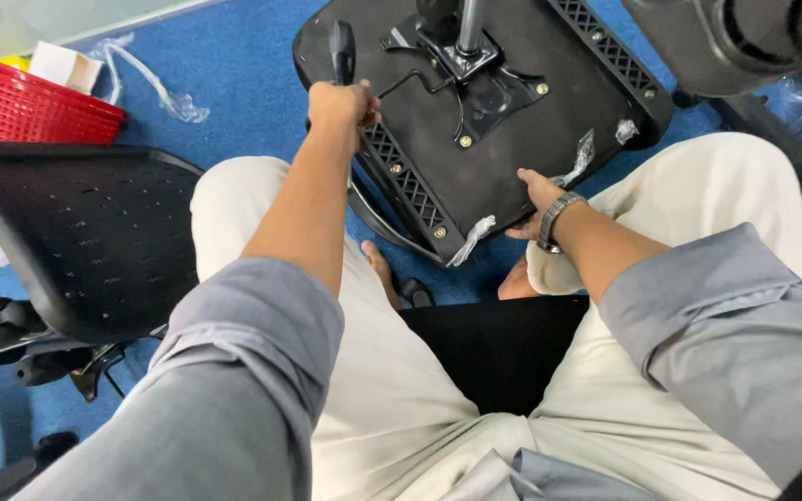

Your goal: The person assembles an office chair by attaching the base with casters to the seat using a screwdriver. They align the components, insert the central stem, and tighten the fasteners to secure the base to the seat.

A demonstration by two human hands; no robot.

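Seated, looking down over cream trousers and rolled grey sleeves. Upturned office chair seat (pixel 512 139) on blue carpet (pixel 234 65) just ahead of the knees, underside facing up, black, with slotted strips along two edges, brass-coloured bolts, a metal mechanism plate (pixel 475 79) and a chrome gas column (pixel 469 23) rising from it. Scraps of clear plastic wrap clinging to the near edge.

Left hand (pixel 341 104) closed tight in a fist round the lower part of a black handle (pixel 341 48), at the seat's left edge; handle stands upright above the knuckles. Right hand (pixel 536 199) at the seat's near corner, fingers curled under the edge, thumb on top; metal watch (pixel 554 221) on the wrist.

Perforated black chair back (pixel 85 232) lying to the left, beside the left knee. Red plastic basket (pixel 20 102) further off at top left. More black chair parts at top right, blurred.
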